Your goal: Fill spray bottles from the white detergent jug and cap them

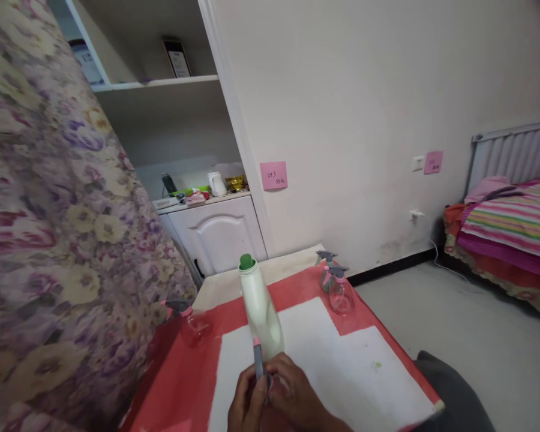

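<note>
Low in the head view, my left hand [246, 398] pinches the grey head of a spray bottle [258, 355], whose pink nozzle tip points away from me. My right hand [297, 393] is closed around the same bottle just below the head; most of its clear body is hidden by the fingers. Directly beyond stands a tall pale green jug [261, 309], uncapped, with a green spout [246, 261] in its mouth. To the left is a clear spray bottle [197, 326] with a grey and pink head. At the right another clear spray bottle [341, 297] stands in front of a similar one [324, 259].
A red cloth [180, 372] and white sheets [360, 372] cover the table. A floral curtain [72, 240] hangs close on the left. Behind are a white cabinet [225, 231] and wall. A bed [513, 222] stands at the far right.
</note>
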Motion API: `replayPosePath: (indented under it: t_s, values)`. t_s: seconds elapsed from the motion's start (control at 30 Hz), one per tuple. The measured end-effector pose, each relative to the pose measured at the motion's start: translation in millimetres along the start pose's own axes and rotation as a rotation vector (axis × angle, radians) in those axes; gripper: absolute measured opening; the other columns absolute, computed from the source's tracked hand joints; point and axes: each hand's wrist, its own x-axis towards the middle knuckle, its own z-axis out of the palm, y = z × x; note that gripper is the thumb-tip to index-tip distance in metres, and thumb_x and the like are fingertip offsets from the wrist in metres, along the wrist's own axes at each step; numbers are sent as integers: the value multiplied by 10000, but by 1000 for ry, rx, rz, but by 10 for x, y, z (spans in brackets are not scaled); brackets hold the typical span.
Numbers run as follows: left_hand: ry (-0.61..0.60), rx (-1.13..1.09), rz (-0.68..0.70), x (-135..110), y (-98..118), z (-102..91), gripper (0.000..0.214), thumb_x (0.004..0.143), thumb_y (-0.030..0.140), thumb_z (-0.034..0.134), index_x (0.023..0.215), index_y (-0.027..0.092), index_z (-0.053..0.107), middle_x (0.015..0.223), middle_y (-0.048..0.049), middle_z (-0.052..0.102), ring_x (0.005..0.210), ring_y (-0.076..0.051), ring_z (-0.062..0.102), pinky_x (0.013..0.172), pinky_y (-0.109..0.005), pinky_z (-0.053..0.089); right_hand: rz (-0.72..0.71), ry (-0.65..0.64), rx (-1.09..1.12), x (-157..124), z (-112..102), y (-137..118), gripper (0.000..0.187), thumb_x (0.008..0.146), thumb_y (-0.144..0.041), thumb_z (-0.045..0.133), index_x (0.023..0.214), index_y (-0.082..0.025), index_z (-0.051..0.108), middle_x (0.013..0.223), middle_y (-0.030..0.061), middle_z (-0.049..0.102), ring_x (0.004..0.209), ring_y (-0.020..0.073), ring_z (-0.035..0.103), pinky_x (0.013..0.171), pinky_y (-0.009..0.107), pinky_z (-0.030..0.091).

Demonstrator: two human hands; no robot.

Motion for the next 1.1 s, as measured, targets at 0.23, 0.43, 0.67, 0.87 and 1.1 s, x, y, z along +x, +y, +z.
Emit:
replayPosePath:
  t_s: [0.23, 0.43, 0.67, 0.87, 1.1]
  values:
    - [-30, -8, -20, -45, -16, -3, 384, 748, 521, 682, 974, 211, 688, 945, -25, 751, 919, -246, 671, 789, -287, 520, 188, 178, 65, -38, 146, -57, 175, 694, -212, 694, 849, -214, 612, 838, 14, 696, 819, 219, 676, 759, 324, 538]
    - [-89, 31, -13, -14, -66, -68, 375, 789, 515, 651, 1007, 211, 679, 1020, -40, 740, 976, -260, 664, 844, -317, 509, 162, 102, 63, -12, 78, -80, 86, 748, -220, 657, 814, -207, 602, 803, 3, 673, 792, 205, 646, 741, 304, 512]
    - [-133, 119, 48, 41, -36, -157, 365, 808, 491, 640, 1038, 209, 673, 1137, -71, 705, 1072, -267, 629, 946, -350, 476, 118, -135, 86, 54, -64, -99, 100, 792, -266, 643, 868, -203, 644, 891, 15, 649, 875, 210, 612, 813, 325, 476]
    - [-182, 94, 10, -7, -37, -131, 388, 830, 488, 616, 1088, 200, 657, 1120, -75, 714, 1063, -278, 635, 914, -364, 490, 213, 47, 160, -1, 104, -33, 204, 700, -252, 720, 807, -216, 551, 776, -17, 623, 754, 190, 591, 716, 297, 469]
    - [-153, 81, 46, -25, -32, -140, 368, 818, 484, 631, 1048, 201, 682, 1124, -83, 711, 1054, -279, 641, 927, -373, 490, 141, -167, 153, 35, -52, -71, 110, 772, -297, 660, 824, -203, 640, 879, 16, 636, 873, 215, 610, 802, 325, 469]
